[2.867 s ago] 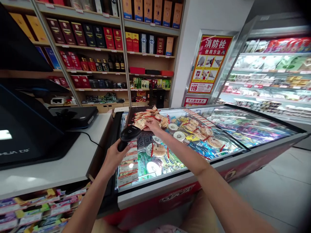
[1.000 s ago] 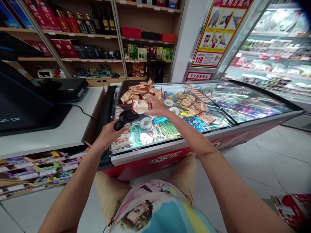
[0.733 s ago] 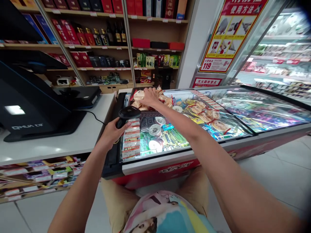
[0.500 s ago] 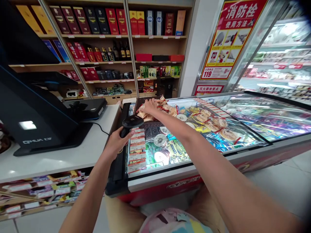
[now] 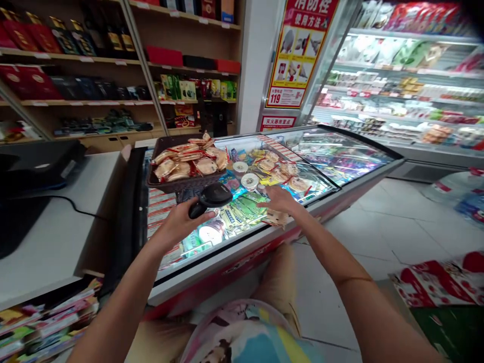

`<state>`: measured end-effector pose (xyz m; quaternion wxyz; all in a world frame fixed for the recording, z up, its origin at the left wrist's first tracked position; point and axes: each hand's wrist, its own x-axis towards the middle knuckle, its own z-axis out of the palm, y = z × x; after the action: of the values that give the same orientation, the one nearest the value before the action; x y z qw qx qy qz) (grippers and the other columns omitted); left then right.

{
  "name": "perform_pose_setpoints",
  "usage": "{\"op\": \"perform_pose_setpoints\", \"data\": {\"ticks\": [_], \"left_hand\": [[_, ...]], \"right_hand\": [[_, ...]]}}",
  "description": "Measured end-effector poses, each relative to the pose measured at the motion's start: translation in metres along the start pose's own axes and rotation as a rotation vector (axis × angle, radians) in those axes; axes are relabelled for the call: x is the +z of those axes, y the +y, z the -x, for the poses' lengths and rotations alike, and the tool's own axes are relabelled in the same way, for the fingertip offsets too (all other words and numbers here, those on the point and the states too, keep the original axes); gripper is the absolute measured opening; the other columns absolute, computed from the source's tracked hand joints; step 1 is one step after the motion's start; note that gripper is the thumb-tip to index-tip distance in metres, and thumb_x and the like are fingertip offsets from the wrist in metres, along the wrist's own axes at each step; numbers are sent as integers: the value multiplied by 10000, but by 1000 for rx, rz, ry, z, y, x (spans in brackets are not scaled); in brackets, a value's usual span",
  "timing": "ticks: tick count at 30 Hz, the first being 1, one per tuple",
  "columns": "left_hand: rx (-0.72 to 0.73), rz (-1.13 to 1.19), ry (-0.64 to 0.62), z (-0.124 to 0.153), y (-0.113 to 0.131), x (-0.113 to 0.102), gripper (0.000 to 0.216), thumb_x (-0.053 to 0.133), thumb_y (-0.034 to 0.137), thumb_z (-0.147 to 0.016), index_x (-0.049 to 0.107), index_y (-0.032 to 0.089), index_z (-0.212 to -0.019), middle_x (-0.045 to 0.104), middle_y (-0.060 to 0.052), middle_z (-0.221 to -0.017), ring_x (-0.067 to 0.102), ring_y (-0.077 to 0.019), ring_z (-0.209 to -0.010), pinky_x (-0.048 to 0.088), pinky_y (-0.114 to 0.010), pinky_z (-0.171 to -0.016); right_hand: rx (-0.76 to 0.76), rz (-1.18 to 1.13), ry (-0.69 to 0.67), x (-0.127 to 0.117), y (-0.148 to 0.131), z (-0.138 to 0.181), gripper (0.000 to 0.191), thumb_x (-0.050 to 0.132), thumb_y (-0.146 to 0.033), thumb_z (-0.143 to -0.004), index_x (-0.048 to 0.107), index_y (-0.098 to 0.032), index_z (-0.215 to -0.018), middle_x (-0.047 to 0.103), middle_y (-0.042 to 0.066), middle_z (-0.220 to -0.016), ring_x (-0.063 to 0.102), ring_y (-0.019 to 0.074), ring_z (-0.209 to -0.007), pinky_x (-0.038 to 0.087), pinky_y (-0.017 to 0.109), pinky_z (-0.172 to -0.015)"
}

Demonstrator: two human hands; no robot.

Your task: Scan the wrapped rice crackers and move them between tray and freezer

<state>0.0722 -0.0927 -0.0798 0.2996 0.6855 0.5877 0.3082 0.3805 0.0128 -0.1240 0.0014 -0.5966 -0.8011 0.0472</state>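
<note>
My left hand [image 5: 179, 222] is closed around the grip of a black barcode scanner [image 5: 215, 195], held over the glass-topped chest freezer [image 5: 204, 272]. Near the freezer's front edge, my right hand [image 5: 280, 199] holds a clear-wrapped, round flat biscuit packet [image 5: 276, 218], which shows below the fingers. Behind the scanner stands a dark brown woven basket [image 5: 168, 186], heaped with similar wrapped biscuits [image 5: 206, 165]. Under the glass lie colourful ice cream packs [image 5: 242, 209] and white round lids [image 5: 249, 181]. More wrapped biscuits [image 5: 274, 169] show further right, at the freezer top.
A white counter [image 5: 79, 222] with a black device [image 5: 45, 161] and a cable [image 5: 75, 206] is on the left. Shelves [image 5: 189, 65] line the back wall. A lit open fridge [image 5: 408, 85] stands right, with red-patterned boxes [image 5: 442, 282] on the floor.
My right hand has left the basket and come right and nearer with a wrapped biscuit packet. The view has turned right and down. My left hand still grips the scanner.
</note>
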Motion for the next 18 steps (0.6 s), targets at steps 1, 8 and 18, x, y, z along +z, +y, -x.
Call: {"op": "perform_pose_setpoints", "data": {"ticks": [1,8,18], "left_hand": [[18,-47,-38,-4,5,9,521,652,615,-733,693,174,-1008,630,-6,-769,531,-182,-721,388,-239,-579],[95,-228,-146,-13,31,59,547,575,680,-768,676,186,-981,608,2,-737,511,-179,-675,322,-251,-574],[20,-222,-81,20,40,54,538,592,651,-768,647,177,-1015,623,-6,-774,531,-194,-709,350,-260,-616]], "right_hand": [[57,-36,-35,8,16,10,598,600,-658,-816,599,-167,-1156,653,175,-1176,605,342,-1119,457,410,-906],[195,-349,32,47,60,42,747,792,-624,-599,569,-187,-1162,648,146,-1152,609,333,-1078,466,367,-832],[221,-1137,320,55,35,57,459,728,-604,-651,520,-222,-797,589,-9,-765,565,169,-710,480,288,-610]]}}
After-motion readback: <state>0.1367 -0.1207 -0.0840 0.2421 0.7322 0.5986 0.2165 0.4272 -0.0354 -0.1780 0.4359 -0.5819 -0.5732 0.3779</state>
